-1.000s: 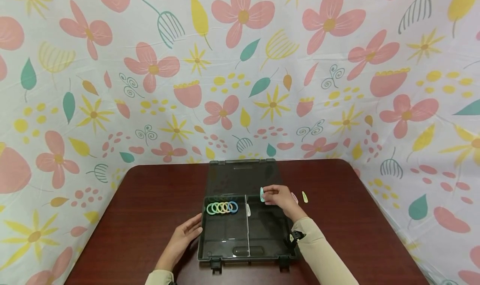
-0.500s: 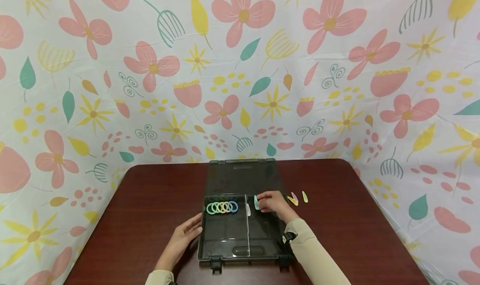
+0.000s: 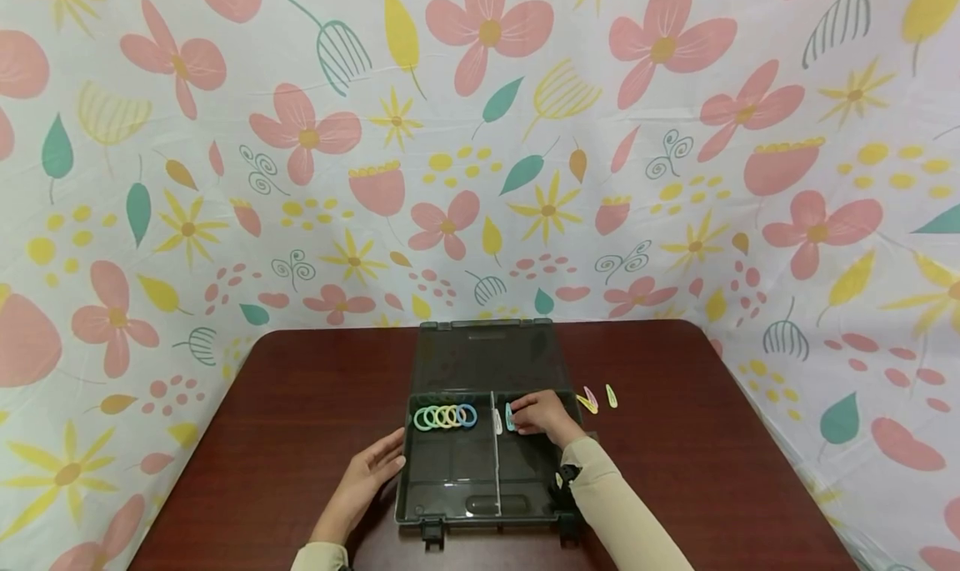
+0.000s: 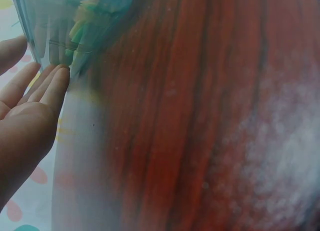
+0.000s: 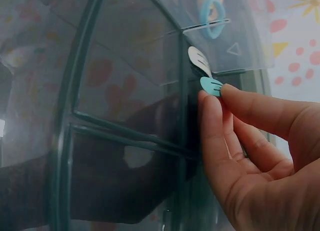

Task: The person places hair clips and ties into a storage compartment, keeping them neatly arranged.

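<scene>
A dark see-through plastic box (image 3: 450, 496) lies open on the table, split by a thin pale divider (image 3: 496, 463). My right hand (image 3: 547, 416) pinches a teal hair clip (image 5: 211, 86) between thumb and fingers, low in the right compartment. Beside it, close to the divider, lies a white hair clip (image 5: 199, 61). Several pastel rings (image 3: 445, 417) overlap in a row at the back of the left compartment. Against the box's left wall rests my left hand (image 3: 363, 475), its fingers fairly straight. In the left wrist view those fingers (image 4: 56, 88) touch the clear wall.
On the brown table (image 3: 675, 471), right of the box, lie a pink hair clip (image 3: 591, 396), a yellow clip (image 3: 587, 404) and a yellow-green clip (image 3: 612, 396). The lid (image 3: 487, 358) lies back behind the box. A flower-print cloth (image 3: 480, 179) stands behind the table.
My right hand has moved left and down into the right compartment with the teal hair clip, bringing it near the white one. The left hand has stayed at the box wall.
</scene>
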A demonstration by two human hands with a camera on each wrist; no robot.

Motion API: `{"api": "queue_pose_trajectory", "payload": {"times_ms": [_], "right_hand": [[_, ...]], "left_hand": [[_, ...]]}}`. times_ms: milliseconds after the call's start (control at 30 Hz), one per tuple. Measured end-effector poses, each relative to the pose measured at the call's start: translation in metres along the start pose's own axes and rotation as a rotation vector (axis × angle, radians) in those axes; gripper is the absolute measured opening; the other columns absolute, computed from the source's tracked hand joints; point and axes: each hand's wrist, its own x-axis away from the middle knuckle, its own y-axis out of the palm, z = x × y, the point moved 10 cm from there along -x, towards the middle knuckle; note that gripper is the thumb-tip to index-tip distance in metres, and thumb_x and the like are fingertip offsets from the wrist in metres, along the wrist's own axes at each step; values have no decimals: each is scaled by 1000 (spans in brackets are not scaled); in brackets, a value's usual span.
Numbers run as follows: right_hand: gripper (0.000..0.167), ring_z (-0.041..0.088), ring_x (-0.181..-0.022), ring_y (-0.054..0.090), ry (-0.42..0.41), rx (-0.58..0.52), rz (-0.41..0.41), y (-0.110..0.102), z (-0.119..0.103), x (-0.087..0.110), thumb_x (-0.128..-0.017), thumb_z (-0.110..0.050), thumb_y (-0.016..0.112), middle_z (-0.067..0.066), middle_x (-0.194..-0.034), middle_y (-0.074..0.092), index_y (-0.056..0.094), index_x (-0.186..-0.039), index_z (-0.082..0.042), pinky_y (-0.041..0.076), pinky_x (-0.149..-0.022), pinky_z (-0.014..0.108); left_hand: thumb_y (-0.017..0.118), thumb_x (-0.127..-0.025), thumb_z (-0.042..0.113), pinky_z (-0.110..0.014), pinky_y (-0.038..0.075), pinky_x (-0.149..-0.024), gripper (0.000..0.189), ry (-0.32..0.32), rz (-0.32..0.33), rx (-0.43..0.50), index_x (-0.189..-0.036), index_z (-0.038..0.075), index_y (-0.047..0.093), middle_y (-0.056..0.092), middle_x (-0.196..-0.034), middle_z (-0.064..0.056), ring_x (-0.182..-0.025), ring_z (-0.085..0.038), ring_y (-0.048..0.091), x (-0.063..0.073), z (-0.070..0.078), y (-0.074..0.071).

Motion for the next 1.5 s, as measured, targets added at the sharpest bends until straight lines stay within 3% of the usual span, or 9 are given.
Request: {"api": "queue_pose_trajectory", "payload": {"times_ms": [433,733,1500], "right_hand": [[20,21,-68,68,-7,38,44,3,0,1,-82,7,70,17,-85,69,70,-101,10,57,-63,34],[12,19,-62,67,-26,59,98,1,-1,0,-80,7,71,15,-75,69,71,-92,10,57,-58,32],[14,19,-60,67,-17,83,82,4,-3,1,-78,10,71,15,-74,69,70,-92,11,57,-57,32]], "left_hand": [[61,-96,18,-45,39,-104,57,-17,-1,3,-147,6,38,36,-149,-19,-136,-37,35,-1,-2,1],[61,-96,18,-46,39,-104,57,-8,3,-9,-147,6,39,37,-149,-19,-135,-37,36,-2,-1,0],[62,-95,17,-45,39,-104,58,3,-4,1,-147,5,39,36,-149,-20,-136,-37,35,0,-1,1]]}}
